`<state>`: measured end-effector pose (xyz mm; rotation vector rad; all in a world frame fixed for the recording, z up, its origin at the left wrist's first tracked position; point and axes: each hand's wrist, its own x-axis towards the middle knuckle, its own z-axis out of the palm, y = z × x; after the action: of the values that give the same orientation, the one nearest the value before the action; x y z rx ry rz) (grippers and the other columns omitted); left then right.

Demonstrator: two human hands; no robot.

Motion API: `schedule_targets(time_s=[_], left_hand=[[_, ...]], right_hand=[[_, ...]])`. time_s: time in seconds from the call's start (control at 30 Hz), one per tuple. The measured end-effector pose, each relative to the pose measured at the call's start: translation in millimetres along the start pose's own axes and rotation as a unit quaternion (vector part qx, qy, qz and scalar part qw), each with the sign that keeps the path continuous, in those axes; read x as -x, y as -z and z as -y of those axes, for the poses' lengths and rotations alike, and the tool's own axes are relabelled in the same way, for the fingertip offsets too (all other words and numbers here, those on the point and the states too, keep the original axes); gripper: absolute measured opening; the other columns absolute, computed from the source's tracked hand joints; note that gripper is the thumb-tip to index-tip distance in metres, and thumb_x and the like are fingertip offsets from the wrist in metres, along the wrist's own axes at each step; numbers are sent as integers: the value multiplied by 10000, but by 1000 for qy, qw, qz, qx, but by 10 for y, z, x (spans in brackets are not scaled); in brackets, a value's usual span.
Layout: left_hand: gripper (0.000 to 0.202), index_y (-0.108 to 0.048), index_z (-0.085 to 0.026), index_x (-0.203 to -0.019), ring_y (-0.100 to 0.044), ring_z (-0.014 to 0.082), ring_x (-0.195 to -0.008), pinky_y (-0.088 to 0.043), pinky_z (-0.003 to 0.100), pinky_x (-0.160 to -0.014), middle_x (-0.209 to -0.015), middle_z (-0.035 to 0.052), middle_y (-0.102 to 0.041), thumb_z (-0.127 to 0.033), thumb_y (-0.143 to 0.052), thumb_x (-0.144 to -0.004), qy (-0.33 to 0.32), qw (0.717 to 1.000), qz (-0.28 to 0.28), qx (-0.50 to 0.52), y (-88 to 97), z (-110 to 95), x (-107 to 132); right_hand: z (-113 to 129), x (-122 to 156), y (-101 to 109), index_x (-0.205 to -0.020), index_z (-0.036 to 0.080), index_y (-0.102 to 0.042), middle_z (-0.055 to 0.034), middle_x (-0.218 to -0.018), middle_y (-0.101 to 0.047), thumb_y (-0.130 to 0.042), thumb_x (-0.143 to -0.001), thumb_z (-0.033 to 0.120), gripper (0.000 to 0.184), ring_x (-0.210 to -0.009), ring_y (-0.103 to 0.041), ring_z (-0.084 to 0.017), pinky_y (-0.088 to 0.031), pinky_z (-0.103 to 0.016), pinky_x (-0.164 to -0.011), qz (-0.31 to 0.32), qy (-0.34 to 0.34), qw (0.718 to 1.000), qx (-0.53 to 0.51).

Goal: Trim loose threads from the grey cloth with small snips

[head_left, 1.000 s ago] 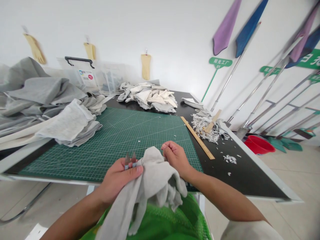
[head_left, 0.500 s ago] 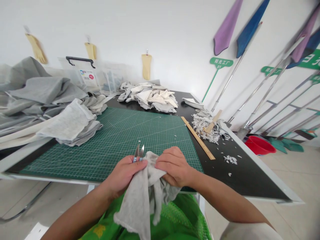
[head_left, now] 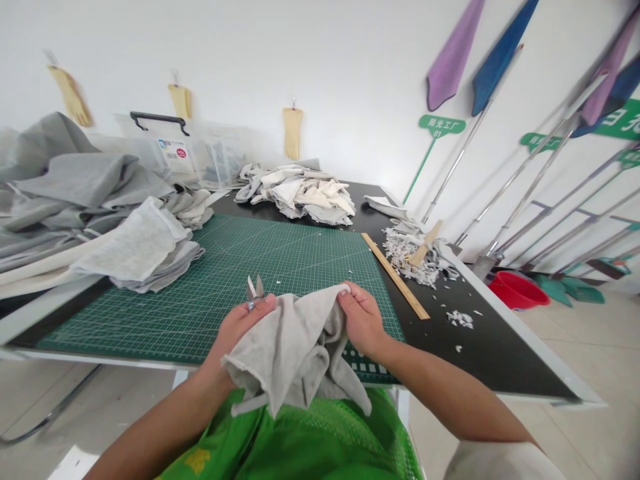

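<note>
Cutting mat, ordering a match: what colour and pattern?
The cutting mat is dark green with a pale grid; best in the head view.

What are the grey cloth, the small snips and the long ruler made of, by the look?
The grey cloth looks like a soft knit, fibre unclear: it drapes in folds with fuzzy edges. The snips look like steel, from their bright metal blades. The ruler seems to be pale wood, going by its tan colour, though the finish is hard to tell.

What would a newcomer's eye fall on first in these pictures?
The left hand and right hand, front centre, grip a grey cloth over a green cutting mat; the left also holds small snips. A grey fabric heap lies far left, white shreds right on the black table.
</note>
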<state>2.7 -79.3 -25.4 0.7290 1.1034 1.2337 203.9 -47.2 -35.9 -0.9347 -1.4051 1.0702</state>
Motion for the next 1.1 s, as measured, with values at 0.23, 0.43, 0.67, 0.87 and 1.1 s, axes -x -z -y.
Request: schedule_targets(time_s=[0.23,0.43,0.67,0.87,1.1], left_hand=[[587,-578,-138,-1100,-448,87,-437,-364,201,-433,-518,-41,-511,-590,-561,-725,-121,990,67,33,-11,2,69],[223,-586,-197,-999,-464,84,-456,-376,203,-478,-517,-63,-518,-318,-567,-812,-283,942,-45,-176,115,4,97],[367,-603,-219,-954,-554,109,-571,-416,213,-554,-702,-40,-640,-423,-698,-664,-306,811,123,-484,105,6,271],[242,-610,-232,-954,-589,153,-674,-410,255,-630,-765,-24,-662,-381,-572,-768,-295,749,81,-587,6,-3,278],[155,-594,-214,-806,-539,125,-616,-392,231,-597,-687,-29,-622,-291,-464,-842,-340,792,-21,-506,153,-190,208]], right_hand=[[73,-49,-30,-646,171,-543,30,-585,-498,-531,-804,427,301,-542,-416,-102,-339,-208,-522,-47,-58,996,-49],[164,-74,-72,-639,170,-513,38,-546,-464,-541,-786,426,296,-494,-396,-95,-302,-206,-467,-56,-120,990,-50],[347,-117,-207,-637,178,-485,45,-567,-436,-531,-787,397,270,-509,-376,-90,-294,-202,-461,-49,-110,991,-53],[469,-115,-283,-639,183,-489,44,-587,-441,-536,-778,427,285,-527,-381,-91,-317,-198,-476,-56,-89,993,-51],[461,-180,-241,-641,182,-488,45,-582,-449,-532,-779,457,311,-532,-385,-94,-319,-208,-497,-42,-98,994,-33]])
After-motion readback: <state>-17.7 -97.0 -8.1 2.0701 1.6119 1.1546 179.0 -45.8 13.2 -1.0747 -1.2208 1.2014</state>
